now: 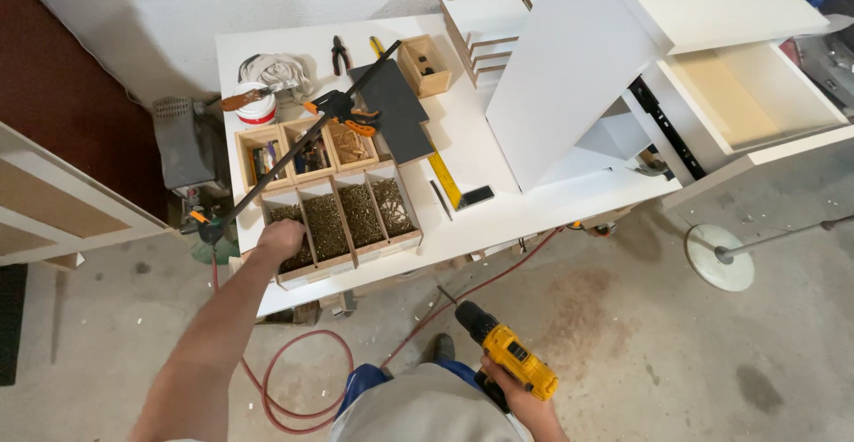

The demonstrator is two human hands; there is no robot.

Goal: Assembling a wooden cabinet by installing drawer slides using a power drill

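My left hand (pixel 281 237) reaches into the left compartment of a wooden organiser box (pixel 405 245) full of screws, at the front edge of the white workbench (pixel 525 211); its fingers are curled down among the screws. My right hand (pixel 527 405) grips a yellow and black cordless drill (pixel 507 353) low by my waist, bit pointing up and left. A long black bar clamp (pixel 311 135) with orange handles lies diagonally across the box.
A white cabinet (pixel 569 68) with an open drawer (pixel 756 95) stands on the bench's right. Pliers (pixel 340 53), a yellow square (pixel 445 180), a small wooden box (pixel 424 64) and a white pot (pixel 258 108) lie behind. A red hose (pixel 294 380) loops over the floor; a round lamp base (pixel 719 257) sits right.
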